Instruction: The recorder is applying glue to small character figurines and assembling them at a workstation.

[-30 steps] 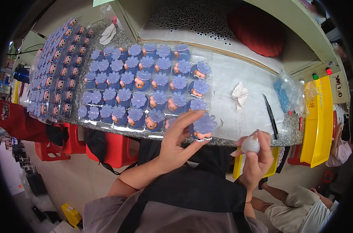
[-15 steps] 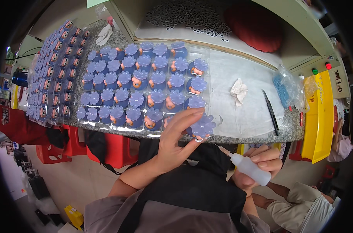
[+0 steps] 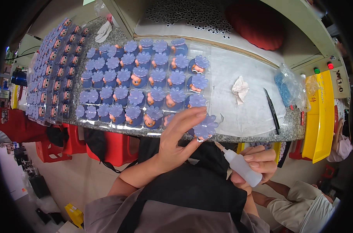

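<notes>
My left hand (image 3: 179,138) pinches a small toy figure with a purple flower-shaped top (image 3: 205,127) at the near edge of the counter. My right hand (image 3: 257,162) holds a small white squeeze bottle (image 3: 240,166), its thin nozzle pointing up-left toward the flower figure, a little below it. A clear plastic tray (image 3: 206,52) on the counter holds several rows of the same blue and purple flower-topped figures (image 3: 145,85), just behind my left hand.
More trays of small figures (image 3: 52,73) lie at the far left. A crumpled tissue (image 3: 240,88), black tweezers (image 3: 272,110) and a plastic bag with blue items (image 3: 289,87) sit on the right. Yellow bins (image 3: 320,116) stand at the counter's right end; red stools (image 3: 67,141) below.
My right hand has turned the white bottle from upright to nozzle pointing toward the flower figure and brought it nearer. My left hand has stayed on the figure at the counter's edge.
</notes>
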Demonstrator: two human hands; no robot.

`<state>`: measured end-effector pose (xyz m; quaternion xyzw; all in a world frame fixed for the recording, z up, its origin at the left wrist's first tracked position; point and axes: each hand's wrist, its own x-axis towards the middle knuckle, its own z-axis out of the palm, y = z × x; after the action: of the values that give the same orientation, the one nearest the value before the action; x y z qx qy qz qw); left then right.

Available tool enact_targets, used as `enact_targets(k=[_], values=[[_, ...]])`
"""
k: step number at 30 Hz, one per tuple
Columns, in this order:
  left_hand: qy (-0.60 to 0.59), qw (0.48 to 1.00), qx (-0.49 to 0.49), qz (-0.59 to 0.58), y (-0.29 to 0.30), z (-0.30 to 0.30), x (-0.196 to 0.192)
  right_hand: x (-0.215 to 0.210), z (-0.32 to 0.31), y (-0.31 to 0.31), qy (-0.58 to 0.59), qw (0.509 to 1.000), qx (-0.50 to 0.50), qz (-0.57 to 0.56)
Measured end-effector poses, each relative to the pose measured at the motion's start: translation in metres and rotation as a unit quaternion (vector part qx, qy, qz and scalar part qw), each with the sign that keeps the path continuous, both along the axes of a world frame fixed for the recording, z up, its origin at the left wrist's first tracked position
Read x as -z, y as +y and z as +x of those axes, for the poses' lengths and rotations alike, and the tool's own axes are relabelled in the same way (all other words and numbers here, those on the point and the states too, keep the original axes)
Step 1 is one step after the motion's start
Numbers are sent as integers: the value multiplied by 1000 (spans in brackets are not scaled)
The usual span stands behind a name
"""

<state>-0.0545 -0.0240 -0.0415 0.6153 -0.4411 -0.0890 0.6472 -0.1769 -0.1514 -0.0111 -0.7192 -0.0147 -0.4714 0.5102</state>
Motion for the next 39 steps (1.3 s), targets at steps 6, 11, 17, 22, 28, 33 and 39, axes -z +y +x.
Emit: enact_targets(k=[6, 11, 17, 22, 28, 33, 39], values=[[10, 1000, -2, -5, 0, -1, 1, 1, 0, 0, -4, 1000, 2, 0], [7, 1000, -3, -6, -1, -1, -1, -3, -1, 1, -20, 999, -34, 16], [-7, 1000, -6, -4, 0, -1, -1, -5, 1, 0, -18, 995, -96, 18], [-11, 1000, -8, -3, -1, 0, -1, -4, 1, -2, -10, 995, -104, 5], [-1, 1000, -2, 2, 2, 1, 4, 1, 0, 1, 10, 998, -54, 3], [282, 956, 64, -56, 0, -6, -7, -2, 7, -4, 24, 991, 4, 129], [338, 933, 110, -52, 1, -6, -11, 13, 16, -18, 214, 970, -102, 55]])
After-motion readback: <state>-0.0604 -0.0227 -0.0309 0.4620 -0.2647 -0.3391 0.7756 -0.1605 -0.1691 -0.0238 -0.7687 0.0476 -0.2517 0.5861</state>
